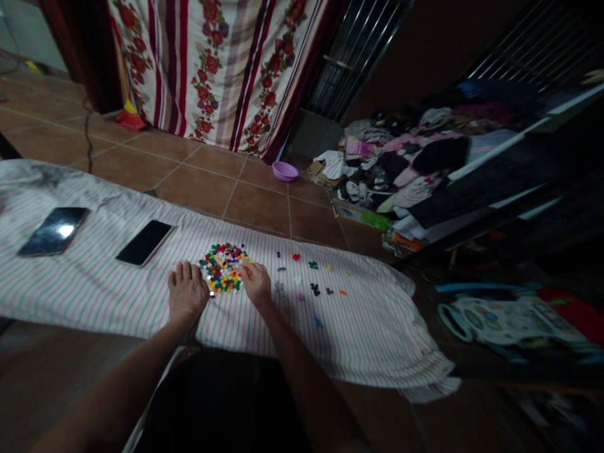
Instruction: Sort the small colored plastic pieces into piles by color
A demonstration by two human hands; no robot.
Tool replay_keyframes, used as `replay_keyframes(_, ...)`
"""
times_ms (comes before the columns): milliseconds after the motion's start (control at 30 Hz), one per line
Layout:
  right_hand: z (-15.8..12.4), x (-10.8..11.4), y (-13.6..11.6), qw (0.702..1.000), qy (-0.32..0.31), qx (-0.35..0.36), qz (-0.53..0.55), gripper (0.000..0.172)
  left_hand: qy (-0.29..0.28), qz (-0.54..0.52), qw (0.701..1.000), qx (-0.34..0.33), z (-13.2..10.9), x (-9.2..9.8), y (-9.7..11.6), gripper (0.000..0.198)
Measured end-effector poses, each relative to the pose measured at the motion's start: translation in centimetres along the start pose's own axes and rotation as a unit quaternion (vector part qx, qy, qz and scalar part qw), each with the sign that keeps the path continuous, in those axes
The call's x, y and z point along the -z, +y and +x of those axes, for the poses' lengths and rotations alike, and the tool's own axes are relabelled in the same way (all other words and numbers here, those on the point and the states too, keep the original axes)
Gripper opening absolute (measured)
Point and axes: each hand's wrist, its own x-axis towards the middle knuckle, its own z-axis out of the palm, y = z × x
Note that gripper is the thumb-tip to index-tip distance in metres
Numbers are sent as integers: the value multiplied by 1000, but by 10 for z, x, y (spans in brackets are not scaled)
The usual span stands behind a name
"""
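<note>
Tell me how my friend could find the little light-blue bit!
Start at the striped cloth and find the right hand by the colourful pile. Right of that hand lie small scattered pieces. The light-blue bit sits nearest the person, apart from the others.

the pieces (223,267) are multicoloured, the white cloth (146,294) thinly striped.

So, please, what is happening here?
A person's left hand is at the left edge of a pile of small coloured pieces on the cloth. The right hand is at the right edge; whether it holds a piece is too small to tell. Further right lie smaller groups, each apparently of one colour. Two dark-screened devices lie further left.
</note>
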Motion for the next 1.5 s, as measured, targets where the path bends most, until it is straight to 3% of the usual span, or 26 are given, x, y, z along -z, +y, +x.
replay_keyframes(267, -39, 68, 49, 988, 116, -102, -25, 26, 13, 17, 1000, -6, -1, -5, -2, 42)
replay_keyframes(400, -59, 85, 72, 974, 154, -159, -53, 30, 8, 6, 1000, -3, -1, -3, -2, 43)
replay_keyframes(700, -75, 80, 95, 970, 142, -146, -131, 25, 9, 10, 1000, -4, -1, -3, -1, 41)
replay_keyframes(1500, -94, 69, 99, 967, 176, -103, -153, 30, 5, -6, 1000, 1, 0, -4, -2, 41)
